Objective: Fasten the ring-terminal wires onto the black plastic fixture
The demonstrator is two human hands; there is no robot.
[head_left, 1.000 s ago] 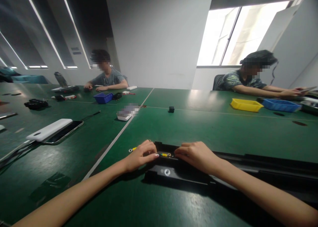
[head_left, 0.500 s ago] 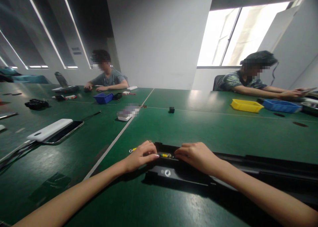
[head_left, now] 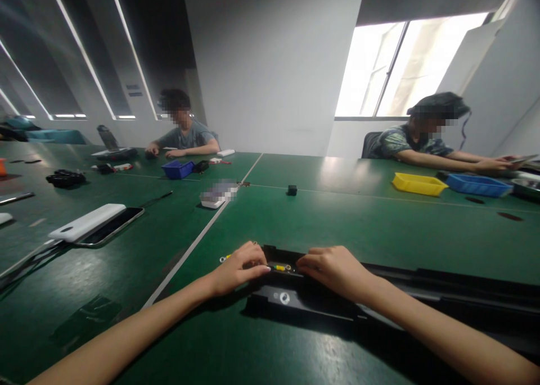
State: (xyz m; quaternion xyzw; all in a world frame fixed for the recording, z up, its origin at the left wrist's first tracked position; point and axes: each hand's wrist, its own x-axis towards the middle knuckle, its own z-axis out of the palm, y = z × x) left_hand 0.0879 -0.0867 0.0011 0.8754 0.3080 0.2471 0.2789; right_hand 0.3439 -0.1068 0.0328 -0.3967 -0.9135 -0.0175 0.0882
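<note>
My left hand [head_left: 241, 266] is closed in a pinch on a short ground wire [head_left: 280, 268] with yellow sleeves and metal ring terminals. One ring end sticks out beyond the fingertips toward the right; the other pokes out behind the hand on the left. Below and around it lies a long black metal channel [head_left: 304, 305], with a round silver spot on its near flange. Curled fingers of my right hand [head_left: 333, 266] reach into the channel, close to the wire's right ring. What those fingertips hold, if anything, is hidden.
A white power bank [head_left: 88, 221] and a phone [head_left: 113, 227] with cables lie left on the green table [head_left: 202, 323]. Farther off are a small black block [head_left: 292, 190], a blue bin [head_left: 178, 170], a yellow bin [head_left: 419, 185] and another blue bin [head_left: 479, 186]. Two people sit across.
The whole view has shifted slightly downward in the picture. Both hands and the wire keep nearly the same positions over the channel.
</note>
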